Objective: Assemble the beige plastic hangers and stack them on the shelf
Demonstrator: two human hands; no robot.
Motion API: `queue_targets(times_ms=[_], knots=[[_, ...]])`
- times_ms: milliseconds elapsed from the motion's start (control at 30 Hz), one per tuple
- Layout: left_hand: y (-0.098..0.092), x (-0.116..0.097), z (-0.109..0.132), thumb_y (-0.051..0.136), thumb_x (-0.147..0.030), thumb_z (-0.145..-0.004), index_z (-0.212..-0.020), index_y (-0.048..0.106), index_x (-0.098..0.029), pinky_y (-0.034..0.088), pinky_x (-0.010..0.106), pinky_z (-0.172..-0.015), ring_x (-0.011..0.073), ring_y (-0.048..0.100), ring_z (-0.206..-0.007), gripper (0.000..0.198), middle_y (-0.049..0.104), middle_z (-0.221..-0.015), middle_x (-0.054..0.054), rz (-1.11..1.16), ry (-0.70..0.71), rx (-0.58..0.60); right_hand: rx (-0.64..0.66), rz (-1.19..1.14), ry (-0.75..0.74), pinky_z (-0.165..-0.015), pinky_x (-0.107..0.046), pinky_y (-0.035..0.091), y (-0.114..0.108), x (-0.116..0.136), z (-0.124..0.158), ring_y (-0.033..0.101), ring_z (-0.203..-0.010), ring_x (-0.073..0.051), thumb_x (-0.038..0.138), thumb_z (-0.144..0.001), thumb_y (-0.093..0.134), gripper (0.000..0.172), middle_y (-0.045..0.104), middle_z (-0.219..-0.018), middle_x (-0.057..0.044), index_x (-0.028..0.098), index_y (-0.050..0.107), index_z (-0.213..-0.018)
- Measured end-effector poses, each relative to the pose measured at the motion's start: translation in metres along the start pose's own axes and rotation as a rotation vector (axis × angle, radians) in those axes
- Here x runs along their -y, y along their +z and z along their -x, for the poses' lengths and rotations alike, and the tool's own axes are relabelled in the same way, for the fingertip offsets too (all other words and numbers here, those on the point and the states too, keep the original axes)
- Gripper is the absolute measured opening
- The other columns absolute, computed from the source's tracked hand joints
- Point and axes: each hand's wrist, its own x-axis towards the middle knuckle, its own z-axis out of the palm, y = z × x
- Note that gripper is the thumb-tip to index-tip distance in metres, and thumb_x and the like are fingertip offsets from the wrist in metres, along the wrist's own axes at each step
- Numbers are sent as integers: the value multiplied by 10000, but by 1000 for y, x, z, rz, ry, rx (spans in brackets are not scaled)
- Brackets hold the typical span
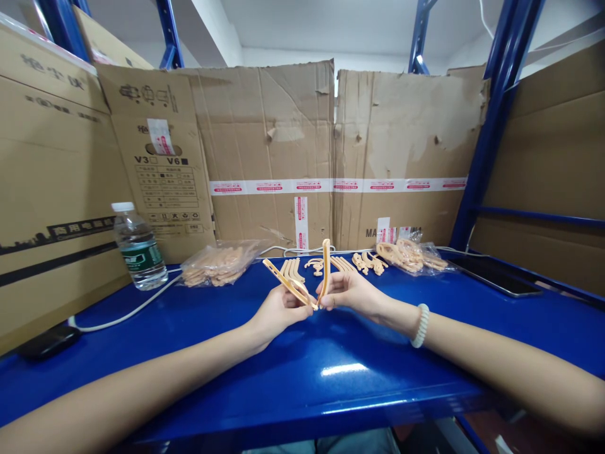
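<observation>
My left hand (278,309) is closed on a long beige plastic arm (280,275) that slants up to the left and has slots near its far end. My right hand (347,293) pinches a second beige plastic arm (326,261), held nearly upright with a bent tip. The lower ends of the two arms meet between my fingertips in a V; whether they are joined I cannot tell. Just behind my hands lie several curved beige strips (293,270), more strips (343,263) and several small hook-shaped beige pieces (368,261).
A bag of beige parts (217,265) lies left on the blue table (265,384), another bag (411,255) right. A water bottle (138,249), a white cable (127,312) and a black device (50,342) are left. A phone (496,276) lies right. Cardboard (269,139) walls the back.
</observation>
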Motion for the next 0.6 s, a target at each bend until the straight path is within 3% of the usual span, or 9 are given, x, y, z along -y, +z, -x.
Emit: queue_targets(times_ms=[400, 600], knots=[[1, -1, 2, 852, -175, -514, -901, 576, -138, 541, 322, -741, 192, 697, -692, 477, 732, -751, 47, -20, -43, -89, 37, 48, -21, -730, -323, 532, -3, -5, -2, 649, -661, -152, 264, -513, 842, 315, 703, -708, -28, 134, 700, -762], [1, -1, 3, 837, -149, -539, -956, 577, -113, 549, 314, -742, 202, 710, -718, 493, 747, -809, 94, -55, -43, -83, -12, 21, -5, -683, -316, 548, 1, -9, 0, 653, -613, -151, 252, -489, 854, 323, 699, -652, -22, 127, 693, -740]])
